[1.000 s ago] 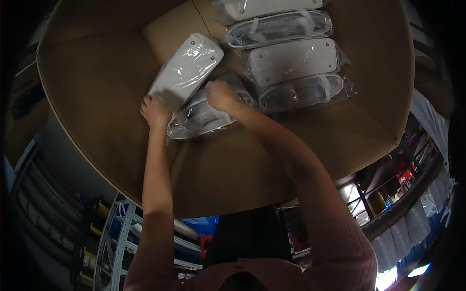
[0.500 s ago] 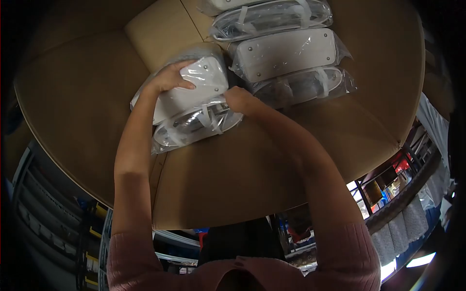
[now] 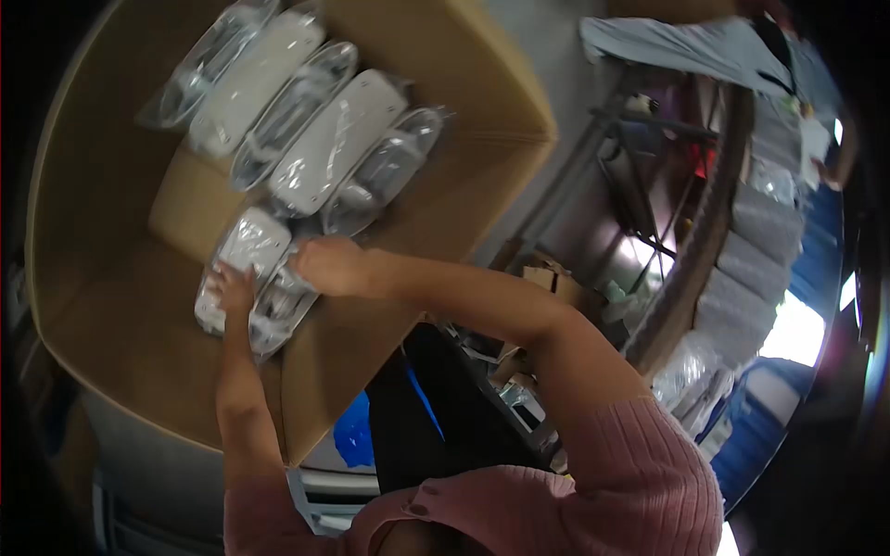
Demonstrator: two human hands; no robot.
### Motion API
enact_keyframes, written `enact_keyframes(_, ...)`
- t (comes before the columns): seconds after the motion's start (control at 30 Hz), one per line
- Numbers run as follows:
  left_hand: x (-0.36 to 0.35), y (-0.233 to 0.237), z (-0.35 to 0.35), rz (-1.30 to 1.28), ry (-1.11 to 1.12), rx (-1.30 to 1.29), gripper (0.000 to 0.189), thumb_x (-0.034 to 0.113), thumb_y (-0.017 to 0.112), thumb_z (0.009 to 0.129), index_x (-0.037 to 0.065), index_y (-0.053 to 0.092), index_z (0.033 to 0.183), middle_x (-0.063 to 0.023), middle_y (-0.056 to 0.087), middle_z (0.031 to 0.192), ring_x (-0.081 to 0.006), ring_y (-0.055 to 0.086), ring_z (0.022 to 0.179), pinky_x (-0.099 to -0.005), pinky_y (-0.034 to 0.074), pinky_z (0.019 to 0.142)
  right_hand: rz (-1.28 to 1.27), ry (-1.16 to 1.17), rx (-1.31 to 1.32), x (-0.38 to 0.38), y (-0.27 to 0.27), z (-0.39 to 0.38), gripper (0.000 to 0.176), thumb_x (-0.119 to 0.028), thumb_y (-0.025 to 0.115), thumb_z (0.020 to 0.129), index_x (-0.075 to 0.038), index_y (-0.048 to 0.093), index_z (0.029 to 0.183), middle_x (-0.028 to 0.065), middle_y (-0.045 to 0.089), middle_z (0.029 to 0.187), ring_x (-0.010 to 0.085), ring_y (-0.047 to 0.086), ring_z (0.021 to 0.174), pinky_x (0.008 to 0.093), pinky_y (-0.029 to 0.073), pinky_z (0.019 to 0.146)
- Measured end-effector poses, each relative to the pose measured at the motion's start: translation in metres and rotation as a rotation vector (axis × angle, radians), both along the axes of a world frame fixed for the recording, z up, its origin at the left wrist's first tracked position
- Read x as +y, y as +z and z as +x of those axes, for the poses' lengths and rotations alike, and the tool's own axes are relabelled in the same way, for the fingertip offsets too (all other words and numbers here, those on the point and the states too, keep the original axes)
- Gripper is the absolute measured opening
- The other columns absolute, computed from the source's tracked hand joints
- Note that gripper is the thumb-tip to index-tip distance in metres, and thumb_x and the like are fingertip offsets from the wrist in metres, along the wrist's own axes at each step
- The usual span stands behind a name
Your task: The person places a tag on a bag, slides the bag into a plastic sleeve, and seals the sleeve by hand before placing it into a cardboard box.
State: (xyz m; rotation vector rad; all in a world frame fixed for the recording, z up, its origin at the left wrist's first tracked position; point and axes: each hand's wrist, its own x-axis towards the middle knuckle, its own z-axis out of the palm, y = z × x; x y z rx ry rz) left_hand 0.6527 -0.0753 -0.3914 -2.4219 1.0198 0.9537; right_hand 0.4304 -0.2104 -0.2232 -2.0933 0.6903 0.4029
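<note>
Inside a large cardboard box [image 3: 371, 324], my left hand [image 3: 234, 285] rests with spread fingers on a white bag [image 3: 255, 243] wrapped in clear plastic. Beside that bag lies a clear bag [image 3: 278, 306] with white trim, also in plastic. My right hand [image 3: 329, 264] is closed at the upper end of this clear bag; what its fingers grip, if anything, is hidden. Above both hands, a row of several plastic-wrapped bags, white [image 3: 338, 144] and clear [image 3: 385, 171], stands packed side by side.
To the right, outside the box, rolls of grey wrap [image 3: 751, 269] line a long shelf. A grey cloth [image 3: 686, 56] hangs at the upper right. Another person's hand [image 3: 839, 167] shows at the far right edge. A blue bag [image 3: 354, 431] is below the box.
The view has turned and shifted, bringing more of the room at right into sight. My left hand's fingers are more spread on the white bag; my right hand remains near the bags' end.
</note>
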Motion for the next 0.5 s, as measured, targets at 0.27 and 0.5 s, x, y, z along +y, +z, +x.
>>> enact_keyframes(0.27, 0.054, 0.041, -0.063, -0.024, 0.058, 0.658, 0.073, 0.024, 0.064, 0.074, -0.008, 0.031, 0.131, -0.0264, 0.040, 0.129, -0.0369, 0.040, 0.119, -0.0371, 0.034, 0.098, -0.359, -1.084, -0.258, 0.031, 0.202, -0.219, 0.015, -0.008, 0.056, 0.081, -0.002, 0.059, 0.094, 0.0144, 0.058, 0.085, 0.0326, 0.058, 0.079, 0.0375, 0.047, 0.068)
enact_keyframes(0.5, -0.031, 0.148, -0.118, -0.472, -0.095, 0.453, 0.049, 0.016, 0.058, 0.078, -0.006, 0.045, 0.120, -0.0226, 0.055, 0.111, -0.0313, 0.055, 0.101, -0.0369, 0.043, 0.087, -1.134, -1.623, 0.185, 0.199, 0.269, -0.425, 0.024, -0.001, 0.056, 0.075, -0.002, 0.057, 0.100, 0.0169, 0.056, 0.092, 0.0330, 0.055, 0.089, 0.0390, 0.045, 0.075)
